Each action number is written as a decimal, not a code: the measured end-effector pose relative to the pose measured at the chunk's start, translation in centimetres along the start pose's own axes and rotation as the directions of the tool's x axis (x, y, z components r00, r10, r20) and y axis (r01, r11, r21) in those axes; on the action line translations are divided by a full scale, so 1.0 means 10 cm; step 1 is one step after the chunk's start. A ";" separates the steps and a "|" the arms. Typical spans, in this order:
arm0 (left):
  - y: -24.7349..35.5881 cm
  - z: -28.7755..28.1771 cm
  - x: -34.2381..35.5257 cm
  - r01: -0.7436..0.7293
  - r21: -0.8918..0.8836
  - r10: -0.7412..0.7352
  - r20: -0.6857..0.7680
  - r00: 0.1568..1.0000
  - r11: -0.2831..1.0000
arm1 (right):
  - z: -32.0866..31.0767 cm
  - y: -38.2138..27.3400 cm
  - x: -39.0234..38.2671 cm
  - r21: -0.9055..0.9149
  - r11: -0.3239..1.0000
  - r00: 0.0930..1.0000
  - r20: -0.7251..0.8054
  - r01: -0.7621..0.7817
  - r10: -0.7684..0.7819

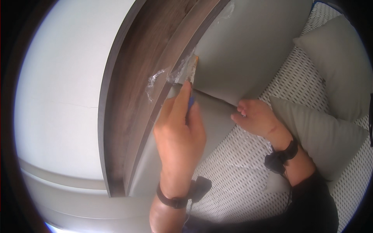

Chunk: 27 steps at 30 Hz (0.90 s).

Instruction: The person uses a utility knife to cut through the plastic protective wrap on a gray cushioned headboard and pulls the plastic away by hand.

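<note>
My left hand (pixel 178 126) is closed around a narrow tool with a blue handle (pixel 190 102); its far end is hidden by my fingers, so its kind is unclear. The index finger points at a pale rough strip (pixel 193 70) beside the gap between two grey padded panels, the upper one (pixel 248 42) and the lower one (pixel 215 116). Crumpled clear plastic film (pixel 179 72) clings along the panel's edge there. At the other end of the gap my right hand (pixel 256 118) has its fingers curled by the panel's edge; whatever they grip is hidden.
A brown wood-look ledge (pixel 136 93) runs along the panels, with more clear film (pixel 153 83) on it. Beyond it stands a white wall (pixel 66 89). To the right, grey pillows (pixel 318 136) lie on a patterned mattress (pixel 233 167). Both my wrists wear black straps with small boxes.
</note>
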State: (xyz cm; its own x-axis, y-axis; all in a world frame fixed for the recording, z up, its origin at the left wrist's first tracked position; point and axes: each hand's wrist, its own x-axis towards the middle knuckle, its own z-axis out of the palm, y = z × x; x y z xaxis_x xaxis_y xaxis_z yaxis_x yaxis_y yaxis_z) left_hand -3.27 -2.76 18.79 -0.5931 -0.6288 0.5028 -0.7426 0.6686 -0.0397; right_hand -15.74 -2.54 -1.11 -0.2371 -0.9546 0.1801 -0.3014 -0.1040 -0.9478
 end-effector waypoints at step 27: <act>0.02 -0.06 -0.70 0.067 0.120 -0.064 -0.021 0.998 0.991 | -0.13 -0.18 0.03 0.011 1.000 0.992 0.122 -0.025 0.023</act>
State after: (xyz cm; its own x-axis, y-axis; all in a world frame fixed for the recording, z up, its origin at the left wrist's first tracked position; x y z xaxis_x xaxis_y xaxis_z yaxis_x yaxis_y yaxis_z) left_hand 0.92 2.01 15.79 -0.5372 -0.6621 0.5225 -0.8123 0.5729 -0.1094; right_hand -16.50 -2.28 1.05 -0.1295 -0.9837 0.1247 -0.2857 -0.0834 -0.9547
